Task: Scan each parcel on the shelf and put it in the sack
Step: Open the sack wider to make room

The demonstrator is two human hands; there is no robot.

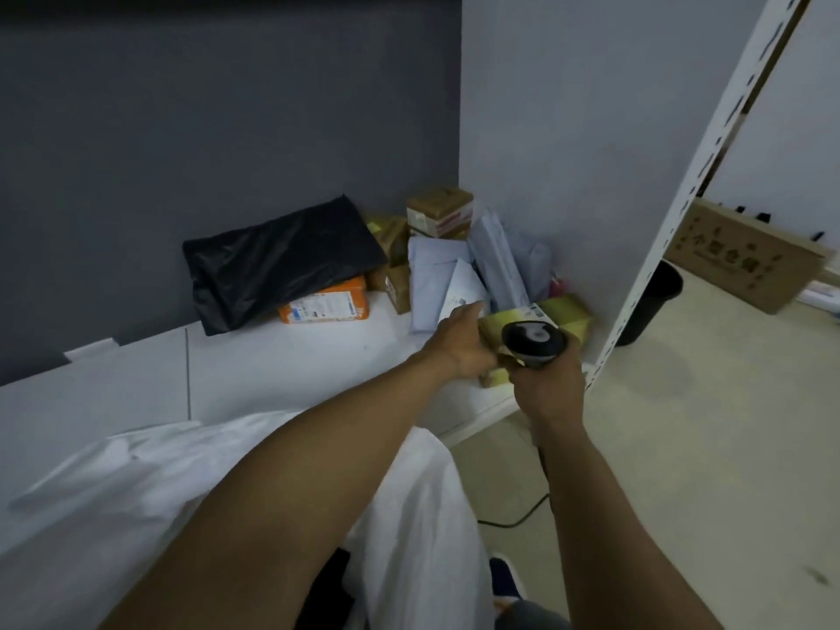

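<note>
My left hand (461, 343) grips a yellow-green box parcel (563, 313) at the right end of the white shelf (272, 361). Just to its right, my right hand (547, 384) holds a black handheld scanner (534, 341) with its head over the box. More parcels are heaped in the shelf's far corner: a black poly bag (282, 261), an orange box (327, 304), brown taped cartons (438, 211) and several pale grey mailer bags (459, 275). The white sack (409, 516) lies open below my arms at the shelf's front edge.
A white slotted shelf upright (672, 211) slants down on the right. Behind it stand a black bin (654, 302) and a brown printed carton (745, 256) on the beige floor. A black cable (518, 516) trails across the floor near my shoe (507, 579).
</note>
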